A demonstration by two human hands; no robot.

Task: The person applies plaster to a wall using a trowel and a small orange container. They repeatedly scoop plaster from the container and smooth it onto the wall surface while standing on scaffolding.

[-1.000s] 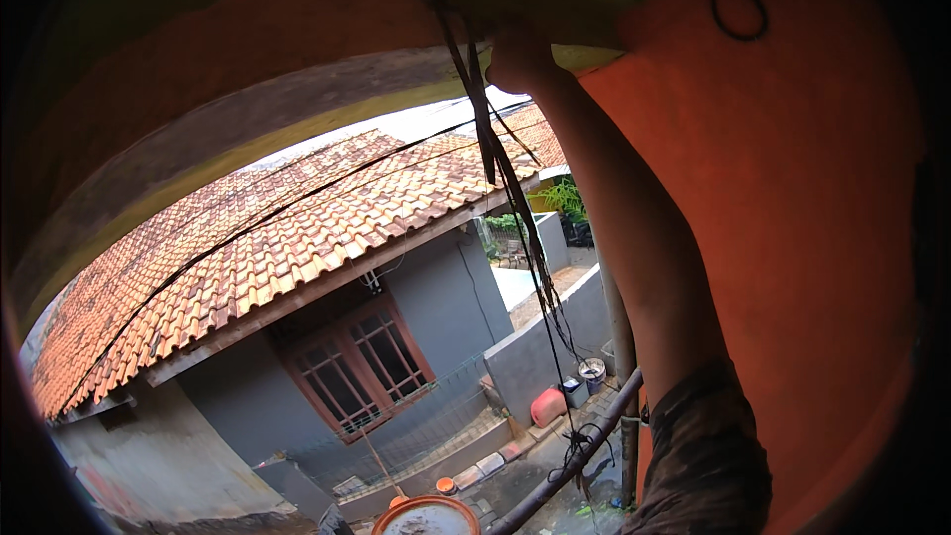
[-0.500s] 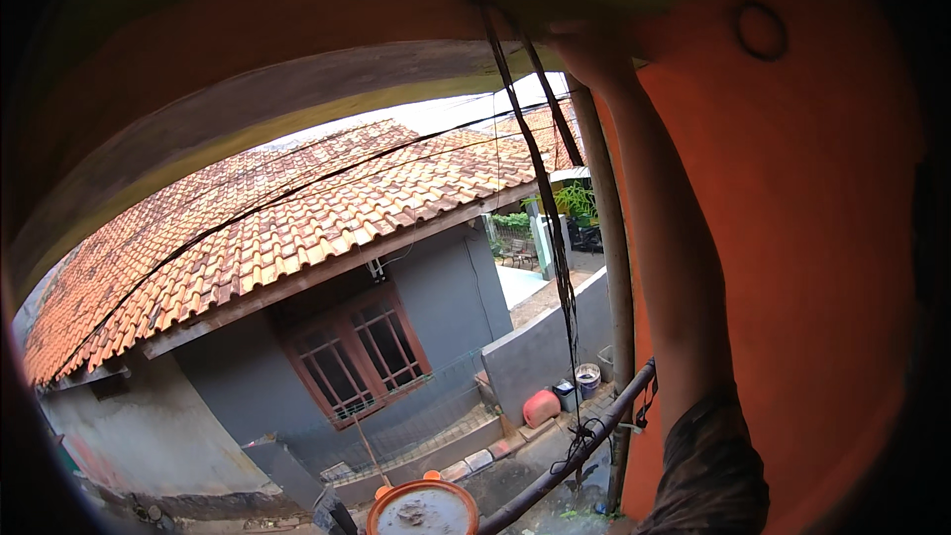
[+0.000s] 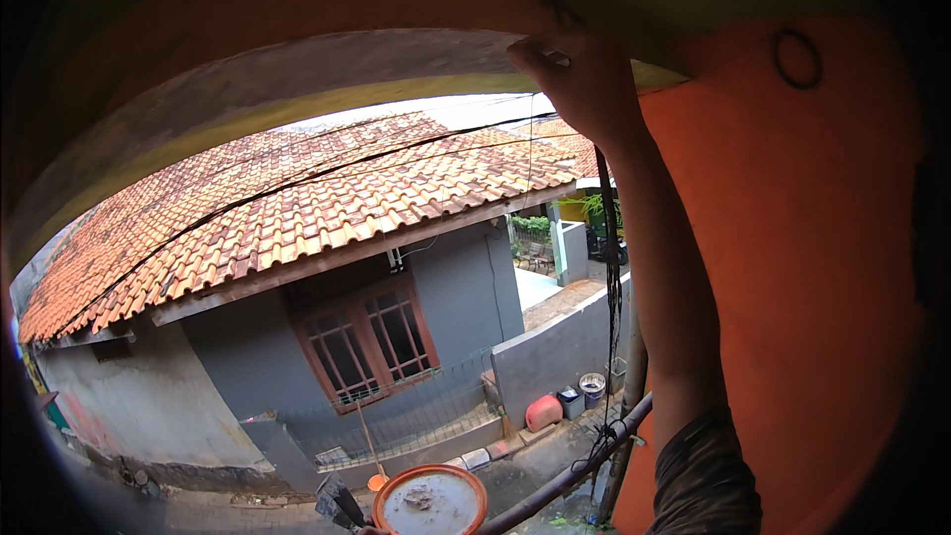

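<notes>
My right hand (image 3: pixel 580 79) is raised to the underside of the overhang, fingers bent in a pinch near a dark mark (image 3: pixel 555 0); what they hold is unclear. Behind that arm, dark cables (image 3: pixel 612 238) hang down. At the bottom edge a sliver of my left hand (image 3: pixel 372 530) shows at a round orange-rimmed lid (image 3: pixel 430 495) with a lump of grey material on it, beside dark flat-bladed tools (image 3: pixel 339 502), seemingly gripping them.
An orange wall (image 3: pixel 792 287) with a dark ring mark fills the right. A metal railing (image 3: pixel 565 476) crosses below. Beyond are a tiled-roof house (image 3: pixel 297 188), a grey low wall (image 3: pixel 535 357), a red container (image 3: pixel 544 412) and buckets (image 3: pixel 592 391) along the ground.
My right hand has shifted right, then slightly lower with the thumb side showing. The cables now fall more behind my arm. The lid and dark tools show more at the bottom.
</notes>
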